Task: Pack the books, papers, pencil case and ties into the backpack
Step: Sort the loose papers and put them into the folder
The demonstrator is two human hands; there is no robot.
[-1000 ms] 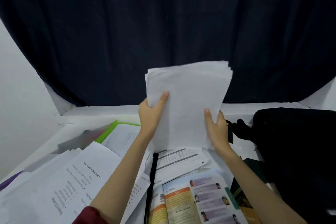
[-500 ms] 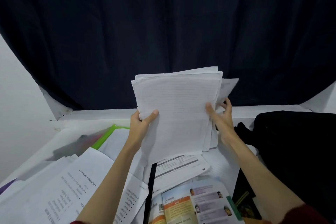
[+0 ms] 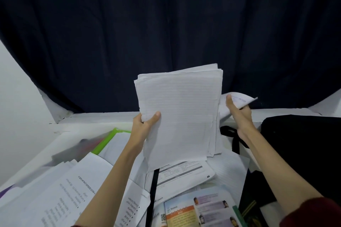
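Gripped at its left edge by the left hand, thumb in front, the stack of lined papers stands upright above the table. Sheet edges are uneven. Right hand pinches a separate sheet beside the stack. Black backpack lies right; open books and printed sheets cover the foreground. A green folder is partly buried. Text is too blurred to read.

printed sheet: "Resume", "Surat", rest illegible
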